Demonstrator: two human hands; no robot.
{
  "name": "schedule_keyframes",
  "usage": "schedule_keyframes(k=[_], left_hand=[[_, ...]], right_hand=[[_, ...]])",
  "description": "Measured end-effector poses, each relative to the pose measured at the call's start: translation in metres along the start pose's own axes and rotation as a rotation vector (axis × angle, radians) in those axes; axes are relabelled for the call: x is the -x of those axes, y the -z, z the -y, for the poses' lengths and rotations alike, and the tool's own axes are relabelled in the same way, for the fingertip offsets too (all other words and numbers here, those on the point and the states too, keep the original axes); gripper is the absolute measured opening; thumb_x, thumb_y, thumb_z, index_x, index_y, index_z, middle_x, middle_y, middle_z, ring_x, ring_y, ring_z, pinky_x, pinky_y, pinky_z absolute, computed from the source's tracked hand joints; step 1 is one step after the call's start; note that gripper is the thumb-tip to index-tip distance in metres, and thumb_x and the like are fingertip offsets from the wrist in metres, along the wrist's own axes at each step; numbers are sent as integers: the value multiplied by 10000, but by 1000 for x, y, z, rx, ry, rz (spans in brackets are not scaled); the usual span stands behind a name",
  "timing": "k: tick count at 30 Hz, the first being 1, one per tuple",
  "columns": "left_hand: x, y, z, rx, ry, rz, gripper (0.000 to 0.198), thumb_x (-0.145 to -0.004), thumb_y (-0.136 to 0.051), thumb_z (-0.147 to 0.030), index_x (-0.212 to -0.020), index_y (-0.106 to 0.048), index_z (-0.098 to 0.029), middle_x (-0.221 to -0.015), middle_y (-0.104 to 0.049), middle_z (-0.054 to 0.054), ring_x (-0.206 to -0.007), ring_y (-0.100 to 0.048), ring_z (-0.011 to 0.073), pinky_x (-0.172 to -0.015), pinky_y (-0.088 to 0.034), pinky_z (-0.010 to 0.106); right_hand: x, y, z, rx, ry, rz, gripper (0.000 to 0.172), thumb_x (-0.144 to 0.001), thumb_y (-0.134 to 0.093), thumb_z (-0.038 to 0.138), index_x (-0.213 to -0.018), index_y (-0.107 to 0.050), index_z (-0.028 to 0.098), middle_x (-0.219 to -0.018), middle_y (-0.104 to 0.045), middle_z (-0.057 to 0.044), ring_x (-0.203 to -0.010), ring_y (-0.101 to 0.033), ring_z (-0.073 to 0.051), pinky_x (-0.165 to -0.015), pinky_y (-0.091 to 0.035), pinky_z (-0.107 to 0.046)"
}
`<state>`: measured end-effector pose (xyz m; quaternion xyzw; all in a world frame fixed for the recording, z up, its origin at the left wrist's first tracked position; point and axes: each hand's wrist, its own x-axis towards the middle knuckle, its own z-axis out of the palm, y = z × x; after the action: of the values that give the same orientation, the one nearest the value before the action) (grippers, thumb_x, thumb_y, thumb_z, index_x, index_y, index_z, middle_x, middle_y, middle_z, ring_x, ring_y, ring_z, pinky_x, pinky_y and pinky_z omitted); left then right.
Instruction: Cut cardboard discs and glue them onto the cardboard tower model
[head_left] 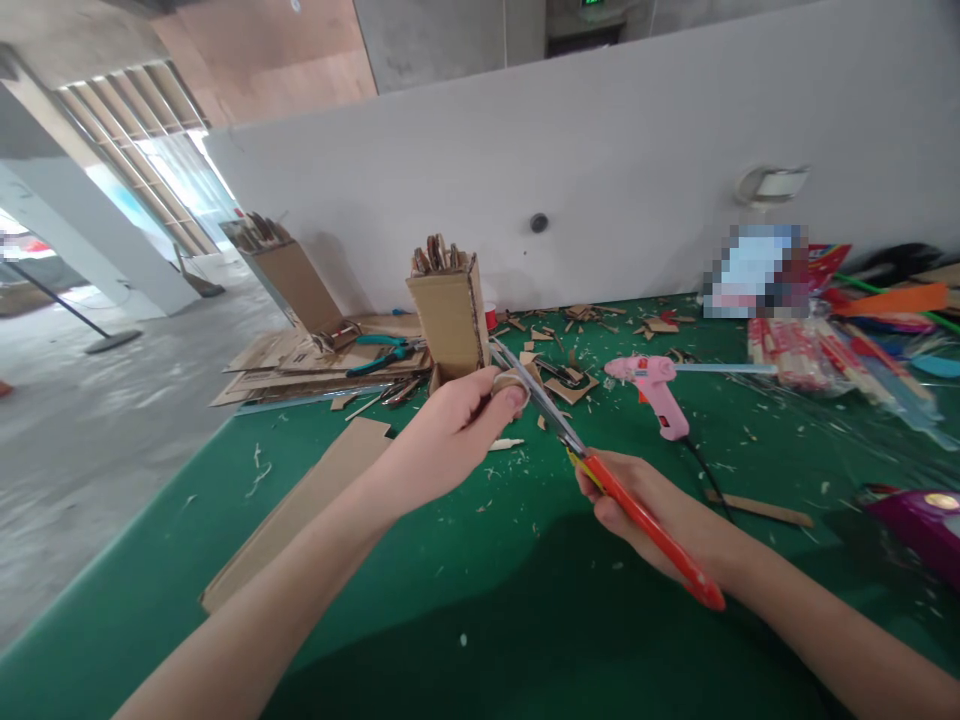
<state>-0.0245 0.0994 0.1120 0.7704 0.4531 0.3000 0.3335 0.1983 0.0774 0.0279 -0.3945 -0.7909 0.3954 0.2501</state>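
My left hand [457, 425] pinches a small cardboard piece [511, 381] with a rounded edge between thumb and fingers. My right hand [645, 505] is wrapped around a pair of scissors [551, 412] with a long straight red handle and some yellow near the pivot. Their grey blades point up and left and lie right beside the cardboard piece; whether they touch it I cannot tell. Just behind my left hand stands an upright cardboard box [450, 315] with brown cardboard pieces sticking out of its top. Cardboard scraps [570, 385] lie behind the blades.
A pink glue gun [660, 390] with a glue stick lies to the right on the green table [420, 610]. Teal-handled pliers [382, 352] rest on stacked cardboard [300, 365] at left. A second box [296, 285] stands there. A cardboard sheet [315, 500] lies near my left forearm.
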Motion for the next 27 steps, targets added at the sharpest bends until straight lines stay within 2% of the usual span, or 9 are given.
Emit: schedule_keyframes(k=[4, 8, 11, 16, 21, 27], left_hand=[[-2, -14, 5, 166, 8, -88, 314, -922, -426, -433, -722, -432, -191, -568, -343, -63, -485, -343, 69, -448, -289, 209], [-1, -36, 6, 430, -12, -208, 313, -935, -401, -433, -733, -410, -194, -550, -365, -68, -454, -344, 59, -450, -310, 207], [0, -45, 6, 517, -22, -253, 317, -937, -393, -441, -732, -389, -198, -573, -369, -66, -454, -342, 56, -445, -311, 206], [-3, -31, 8, 400, -25, -180, 289, -938, -393, -421, -758, -414, -195, -597, -357, -62, -472, -335, 60, -443, -307, 199], [-3, -10, 6, 84, -23, -75, 312, -935, -400, -396, -700, -412, -192, -583, -366, -52, -501, -352, 73, -459, -293, 205], [1, 1, -4, -68, -33, -30, 315, -932, -395, -386, -686, -423, -191, -573, -370, -51, -480, -317, 73, -433, -252, 212]], right_hand=[[-1, -3, -1, 44, 11, -46, 497, -867, -337, 673, -688, -323, 210, -668, -351, 37, -519, -294, -92, -454, -279, -240], [-1, -7, -2, -48, 4, -46, 486, -859, -380, 665, -690, -306, 216, -628, -314, 56, -496, -263, -82, -431, -245, -231], [-1, -9, -5, -123, -15, -37, 488, -839, -421, 671, -696, -305, 219, -608, -299, 66, -481, -252, -75, -408, -234, -221], [1, -1, -1, -172, 5, 40, 496, -822, -413, 699, -797, -401, 204, -647, -371, 45, -501, -312, -89, -424, -303, -229], [5, 8, 9, -65, 46, 86, 457, -889, -349, 630, -980, -468, 198, -831, -530, -47, -601, -455, -137, -504, -421, -273], [9, 11, 7, 21, 75, 76, 455, -898, -346, 606, -1057, -505, 210, -947, -552, -75, -682, -528, -170, -571, -485, -316]])
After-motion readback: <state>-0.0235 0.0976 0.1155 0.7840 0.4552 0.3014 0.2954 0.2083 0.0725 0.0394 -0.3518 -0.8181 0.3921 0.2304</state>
